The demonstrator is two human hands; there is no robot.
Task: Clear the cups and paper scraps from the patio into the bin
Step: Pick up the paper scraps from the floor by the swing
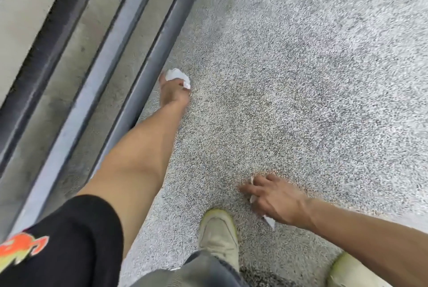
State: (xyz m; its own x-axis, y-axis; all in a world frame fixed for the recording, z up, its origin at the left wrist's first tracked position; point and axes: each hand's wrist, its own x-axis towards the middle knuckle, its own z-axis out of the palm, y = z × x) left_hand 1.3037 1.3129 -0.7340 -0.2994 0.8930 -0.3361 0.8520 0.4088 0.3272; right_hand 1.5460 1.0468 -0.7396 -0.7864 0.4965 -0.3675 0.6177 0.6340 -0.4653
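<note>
Gripping a crumpled paper scrap [177, 76], the left hand [172, 92]; right hand [269, 198] fingers hold white scraps [269, 221].

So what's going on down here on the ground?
A person is bending over a speckled patio floor, picking up litter. The left hand reaches out beside the metal door track and grips a crumpled white paper. The right hand, nearer the pale shoes, holds small paper scraps in its fingers. No bin or cups are in view.
</note>
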